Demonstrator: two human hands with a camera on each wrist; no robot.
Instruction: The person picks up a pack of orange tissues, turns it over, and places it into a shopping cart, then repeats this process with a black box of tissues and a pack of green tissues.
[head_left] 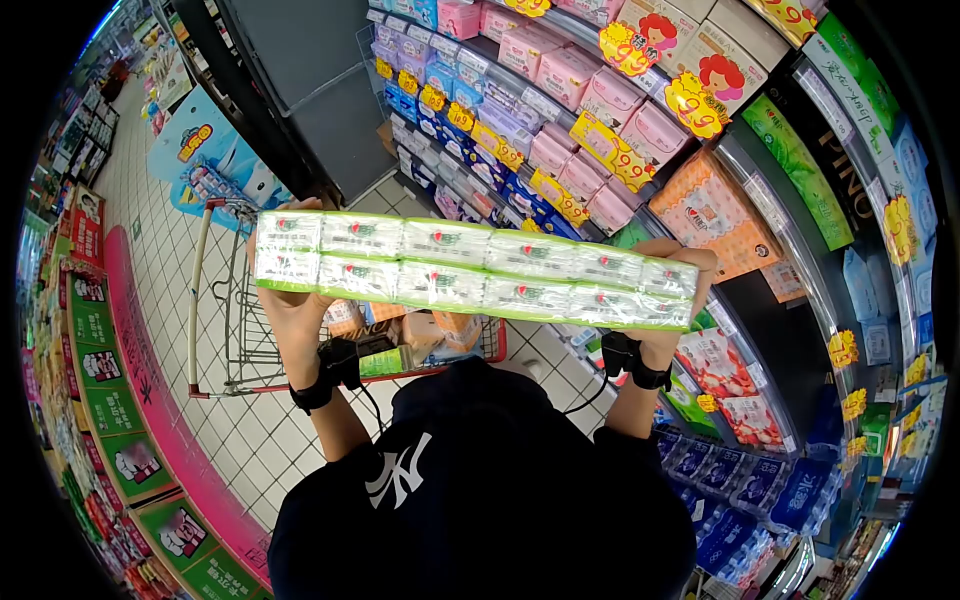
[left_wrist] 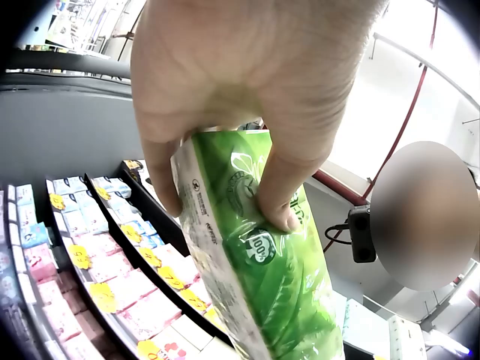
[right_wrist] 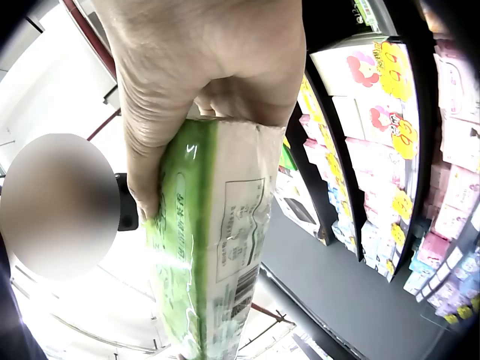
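Observation:
A long green-and-white plastic-wrapped tissue pack is held up level in front of the chest, its two rows of white packets facing the head camera. At its left end my left hand grips it; the thumb lies on the green printed face in the left wrist view. My right hand holds the opposite end, with fingers wrapped over the corner. The right wrist view shows that end, with the thumb on the green face and a white printed side with a barcode.
Below and behind the pack stands a shopping cart with several packaged goods inside. Shelves of pink tissue packs with yellow price tags curve along the right. Blue-wrapped bottle packs sit lower right. Green boxes line the left aisle.

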